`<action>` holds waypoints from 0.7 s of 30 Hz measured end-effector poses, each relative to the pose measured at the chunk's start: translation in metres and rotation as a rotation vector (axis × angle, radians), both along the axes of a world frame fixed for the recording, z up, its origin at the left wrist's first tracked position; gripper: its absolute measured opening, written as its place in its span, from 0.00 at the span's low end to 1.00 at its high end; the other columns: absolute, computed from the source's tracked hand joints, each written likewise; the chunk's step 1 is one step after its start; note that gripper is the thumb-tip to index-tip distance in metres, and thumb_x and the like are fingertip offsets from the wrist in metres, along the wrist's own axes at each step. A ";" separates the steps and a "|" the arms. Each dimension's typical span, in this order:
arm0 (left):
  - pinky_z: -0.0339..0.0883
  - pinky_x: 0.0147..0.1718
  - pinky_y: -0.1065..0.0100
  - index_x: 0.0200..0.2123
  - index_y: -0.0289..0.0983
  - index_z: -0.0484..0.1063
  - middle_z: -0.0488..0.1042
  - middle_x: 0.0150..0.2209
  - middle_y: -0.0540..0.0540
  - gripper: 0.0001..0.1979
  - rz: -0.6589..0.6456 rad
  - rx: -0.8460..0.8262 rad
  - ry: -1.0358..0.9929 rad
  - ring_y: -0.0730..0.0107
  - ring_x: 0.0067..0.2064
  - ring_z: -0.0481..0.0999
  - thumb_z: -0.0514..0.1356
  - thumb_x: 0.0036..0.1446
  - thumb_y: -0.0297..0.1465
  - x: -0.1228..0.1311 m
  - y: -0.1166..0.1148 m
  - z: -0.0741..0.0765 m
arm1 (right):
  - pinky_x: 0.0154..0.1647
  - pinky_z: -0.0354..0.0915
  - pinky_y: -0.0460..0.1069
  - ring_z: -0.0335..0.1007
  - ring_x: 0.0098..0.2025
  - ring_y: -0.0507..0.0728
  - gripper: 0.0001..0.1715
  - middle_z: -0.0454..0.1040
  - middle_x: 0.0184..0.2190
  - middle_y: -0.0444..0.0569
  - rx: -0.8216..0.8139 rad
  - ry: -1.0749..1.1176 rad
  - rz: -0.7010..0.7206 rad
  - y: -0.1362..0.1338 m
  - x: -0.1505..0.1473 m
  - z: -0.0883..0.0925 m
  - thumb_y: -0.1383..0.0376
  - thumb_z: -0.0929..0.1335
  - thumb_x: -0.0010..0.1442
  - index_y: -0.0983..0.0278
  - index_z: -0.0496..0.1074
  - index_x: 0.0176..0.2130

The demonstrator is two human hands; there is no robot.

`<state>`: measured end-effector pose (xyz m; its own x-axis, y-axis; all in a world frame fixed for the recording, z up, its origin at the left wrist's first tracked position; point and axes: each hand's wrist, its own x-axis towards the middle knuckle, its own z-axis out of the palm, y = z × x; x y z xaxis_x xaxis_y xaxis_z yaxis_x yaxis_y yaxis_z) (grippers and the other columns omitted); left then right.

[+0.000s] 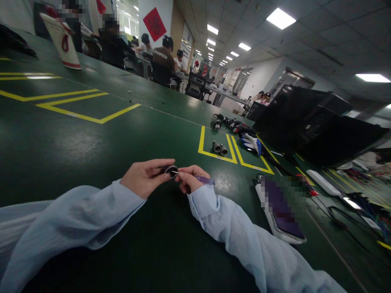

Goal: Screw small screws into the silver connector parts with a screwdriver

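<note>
Between the thumb and fingers of my left hand [143,177] is a small dark cylindrical metal part [170,170], its round opening facing my right hand. My right hand [191,179] grips a small screwdriver [206,180] with a see-through purple handle; its thin shaft points left and its tip is at the part's opening. Whether the tip touches the inside cannot be made out. Beyond my right hand, two similar metal cylinders [220,148] stand side by side inside a yellow-taped box on the green table [91,158].
Dark connectors with cables [224,122] lie behind the taped box, near a white-and-blue glove [252,143]. To the right are a phone [281,209], a white bar-shaped device [323,182] and loose wires. A black case [308,122] stands at the far right; a paper bag [62,42] stands far left. Several people sit beyond.
</note>
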<state>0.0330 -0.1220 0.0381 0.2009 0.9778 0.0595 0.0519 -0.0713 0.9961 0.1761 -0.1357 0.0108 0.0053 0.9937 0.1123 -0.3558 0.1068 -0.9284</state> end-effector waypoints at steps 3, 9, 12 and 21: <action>0.67 0.49 0.57 0.40 0.36 0.74 0.76 0.42 0.43 0.25 -0.012 -0.023 0.015 0.57 0.44 0.75 0.68 0.34 0.33 -0.001 0.000 0.002 | 0.11 0.54 0.42 0.58 0.12 0.45 0.04 0.73 0.16 0.41 -0.057 0.148 0.092 0.002 0.003 0.004 0.69 0.70 0.42 0.66 0.68 0.23; 0.70 0.45 0.56 0.38 0.34 0.74 0.78 0.38 0.43 0.23 0.028 -0.055 0.000 0.57 0.41 0.76 0.67 0.33 0.32 -0.001 0.002 0.004 | 0.11 0.54 0.42 0.57 0.12 0.45 0.04 0.73 0.16 0.42 -0.012 0.195 0.075 0.001 0.002 0.005 0.70 0.69 0.43 0.66 0.68 0.23; 0.71 0.43 0.58 0.35 0.35 0.74 0.78 0.36 0.45 0.20 0.060 -0.043 -0.024 0.58 0.40 0.76 0.66 0.33 0.31 0.001 0.003 0.002 | 0.10 0.52 0.42 0.55 0.11 0.44 0.03 0.71 0.16 0.40 0.062 0.086 -0.027 -0.002 -0.002 0.003 0.69 0.69 0.45 0.65 0.68 0.24; 0.74 0.39 0.62 0.33 0.36 0.74 0.78 0.36 0.45 0.17 0.082 -0.041 -0.031 0.59 0.37 0.77 0.65 0.35 0.32 0.002 0.001 0.002 | 0.17 0.56 0.43 0.60 0.17 0.47 0.03 0.70 0.20 0.42 0.318 -0.333 -0.260 -0.007 -0.007 -0.005 0.66 0.67 0.50 0.64 0.69 0.26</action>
